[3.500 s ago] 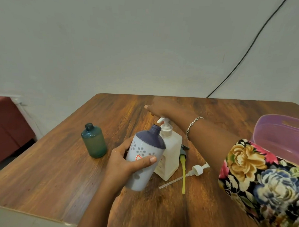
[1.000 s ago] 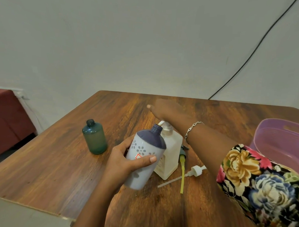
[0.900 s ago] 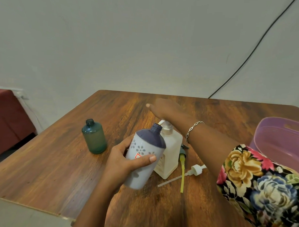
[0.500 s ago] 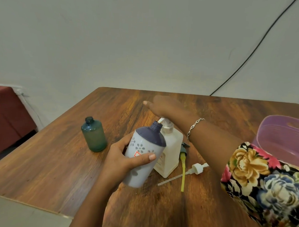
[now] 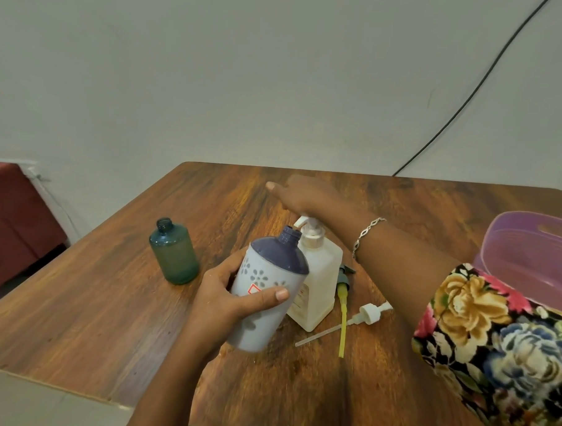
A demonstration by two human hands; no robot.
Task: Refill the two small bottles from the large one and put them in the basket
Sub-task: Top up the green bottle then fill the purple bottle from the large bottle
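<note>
Gripping the flowered bottle (image 5: 272, 273) around its middle, the left hand (image 5: 219, 306) has its thumb across the front and its fingers curled behind. The bottle is uncapped, lifted off the table (image 5: 101, 305) and tilted, so that its open neck sits just beside the spout of the large pump bottle (image 5: 320, 279). That big pale bottle stands upright right behind it. The right hand (image 5: 306, 198) lies flat on the pump head, fingers stretched straight and holding nothing, with a bracelet (image 5: 367, 234) on the wrist and a floral sleeve (image 5: 499, 348) further up the arm. The green bottle (image 5: 174, 256) stands uncapped and upright well to the left. Two loose pumps lie just right of the large bottle: a dark pump (image 5: 343, 281) with a yellow tube and a white pump (image 5: 369, 314) with a clear tube, their tubes crossing. At the right edge sits the purple basket (image 5: 529, 252). A black cable (image 5: 471, 92) runs down the wall.
</note>
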